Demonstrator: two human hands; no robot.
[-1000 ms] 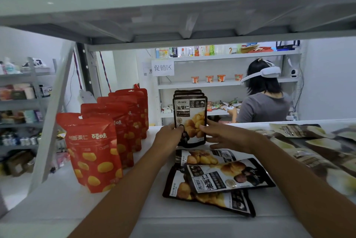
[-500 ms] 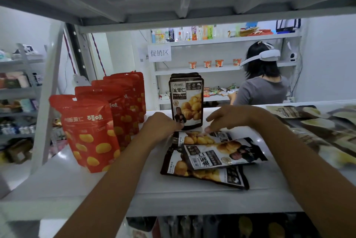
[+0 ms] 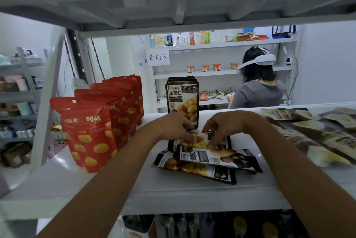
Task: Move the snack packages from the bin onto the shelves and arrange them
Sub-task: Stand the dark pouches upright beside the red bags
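Note:
Black chestnut packages stand upright in a short stack [image 3: 182, 101] at the back of the white shelf [image 3: 173, 195]. In front of them lie more black packages, flat and overlapping [image 3: 217, 158]. My left hand [image 3: 173, 128] and my right hand [image 3: 225, 126] both reach down onto the rearmost flat package [image 3: 198, 140], fingers curled over its left and right ends. A row of red chestnut pouches [image 3: 88, 133] stands upright on the shelf's left side. No bin is in view.
Dark and pale flat packages [image 3: 308, 133] cover the shelf's right side. The upper shelf's underside [image 3: 173, 6] hangs low overhead. More packages [image 3: 192, 226] show on the shelf below. A person in grey [image 3: 258, 93] works at far shelves behind.
Both hands left the upright black package, which stays standing, and dropped onto the rearmost flat package in the pile. The view tilted downward.

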